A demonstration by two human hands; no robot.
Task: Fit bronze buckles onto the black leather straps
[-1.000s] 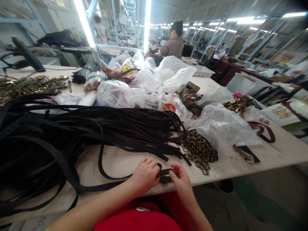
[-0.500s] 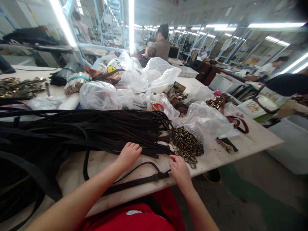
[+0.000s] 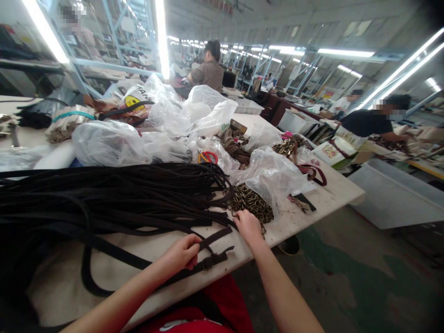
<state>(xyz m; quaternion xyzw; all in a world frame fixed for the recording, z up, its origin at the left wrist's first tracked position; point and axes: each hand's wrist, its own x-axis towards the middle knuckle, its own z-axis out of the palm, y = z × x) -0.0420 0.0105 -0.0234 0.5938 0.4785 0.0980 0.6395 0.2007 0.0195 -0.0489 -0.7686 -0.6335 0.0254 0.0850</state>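
The black strap (image 3: 218,235) lies on the near part of the table (image 3: 333,194), close to the front edge. Its long axis goes from lower left to upper right, and its cut free end points up and to the right, toward the right hand (image 3: 247,226). The left hand (image 3: 182,254) has the fingers closed on the strap's near part and pinches it just above the table top.

Just below it, a second strap (image 3: 220,257) lies along the table edge. It carries a small metal ring (image 3: 207,263), and its end also points to the right.

The right hand rests palm down with the fingertips on the pile of brass buckles (image 3: 250,202) – if it grips one of them, I cannot tell, because the fingers cover the place.

Behind both hands a big heap of black straps (image 3: 121,194) stretches across the table from left to right. Further back are clear plastic bags (image 3: 270,173) and red-handled scissors (image 3: 208,157) – and far behind, another person (image 3: 210,69) sits at a different table.
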